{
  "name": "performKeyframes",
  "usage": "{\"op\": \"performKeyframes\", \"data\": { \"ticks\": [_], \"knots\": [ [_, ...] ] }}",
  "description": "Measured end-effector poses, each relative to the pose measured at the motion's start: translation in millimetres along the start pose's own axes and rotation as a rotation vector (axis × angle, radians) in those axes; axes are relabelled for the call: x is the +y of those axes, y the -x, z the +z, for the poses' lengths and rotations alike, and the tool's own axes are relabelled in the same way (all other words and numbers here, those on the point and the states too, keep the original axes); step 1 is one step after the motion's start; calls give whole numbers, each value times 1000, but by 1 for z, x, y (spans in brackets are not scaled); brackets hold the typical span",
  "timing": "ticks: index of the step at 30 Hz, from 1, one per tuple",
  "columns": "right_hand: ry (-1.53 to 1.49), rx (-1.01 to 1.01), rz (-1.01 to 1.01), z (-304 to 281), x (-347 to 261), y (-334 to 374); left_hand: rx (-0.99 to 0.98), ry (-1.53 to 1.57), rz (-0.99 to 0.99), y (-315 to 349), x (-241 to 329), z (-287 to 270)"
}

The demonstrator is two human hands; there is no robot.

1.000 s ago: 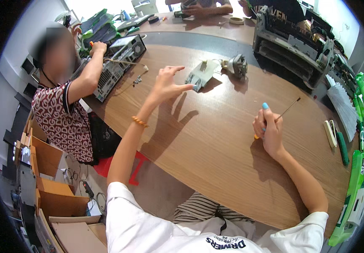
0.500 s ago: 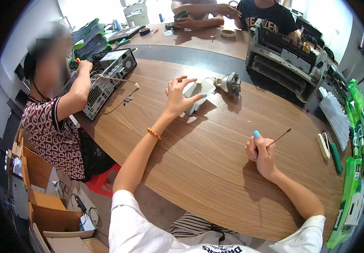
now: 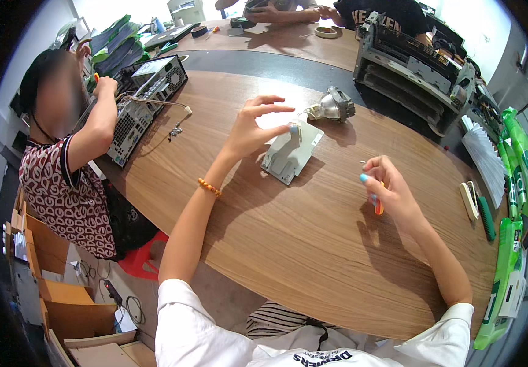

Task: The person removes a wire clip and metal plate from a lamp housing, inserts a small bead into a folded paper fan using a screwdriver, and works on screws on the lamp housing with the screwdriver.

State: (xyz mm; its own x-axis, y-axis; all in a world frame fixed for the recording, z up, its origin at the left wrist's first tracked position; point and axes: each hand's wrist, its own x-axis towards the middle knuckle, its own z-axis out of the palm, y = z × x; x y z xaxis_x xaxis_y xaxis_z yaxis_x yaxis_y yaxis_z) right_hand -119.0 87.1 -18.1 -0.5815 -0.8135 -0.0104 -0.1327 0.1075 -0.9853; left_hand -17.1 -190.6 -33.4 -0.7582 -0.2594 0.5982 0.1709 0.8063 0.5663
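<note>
My left hand (image 3: 253,127) reaches over a pale grey metal plate (image 3: 288,160) on the wooden table. Its fingers are stretched out and spread, the thumb beside a small raised part of the plate; I cannot tell whether it touches. Just beyond the plate lies a lamp with a glassy reflector (image 3: 332,105). Farther right, my right hand (image 3: 395,186) is closed around a screwdriver (image 3: 379,207). The orange handle end shows below the fingers, while the shaft is hidden. A tiny light-coloured piece (image 3: 362,162) lies by its fingertips.
At left, a co-worker (image 3: 62,171) works at an open computer case (image 3: 147,110) with a loose cable and some screws (image 3: 175,131). A partly dismantled printer-like machine (image 3: 410,79) stands back right. Green packages (image 3: 502,281) and a green-handled brush (image 3: 486,219) line the right edge.
The plate now lies flatter, showing its broad face, and my left fingers stand off it. My right hand has turned the screwdriver, so its orange handle shows instead of the shaft.
</note>
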Motion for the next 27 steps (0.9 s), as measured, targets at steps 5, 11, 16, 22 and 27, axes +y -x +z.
{"op": "performKeyframes", "data": {
  "ticks": [5,11,16,22,27],
  "knots": [
    [42,-60,-63,-10,12,-4,20,-74,87,5,-6,16],
    [326,-120,36,-13,-22,5,67,45,107,5,12,23],
    [979,179,-629,-27,-46,18,145,-196,267,8,34,34],
    [970,243,-686,-32,-71,32,136,-305,405,8,39,35],
    [947,225,-714,-25,-66,31,132,-317,449,9,38,39]
  ]
}}
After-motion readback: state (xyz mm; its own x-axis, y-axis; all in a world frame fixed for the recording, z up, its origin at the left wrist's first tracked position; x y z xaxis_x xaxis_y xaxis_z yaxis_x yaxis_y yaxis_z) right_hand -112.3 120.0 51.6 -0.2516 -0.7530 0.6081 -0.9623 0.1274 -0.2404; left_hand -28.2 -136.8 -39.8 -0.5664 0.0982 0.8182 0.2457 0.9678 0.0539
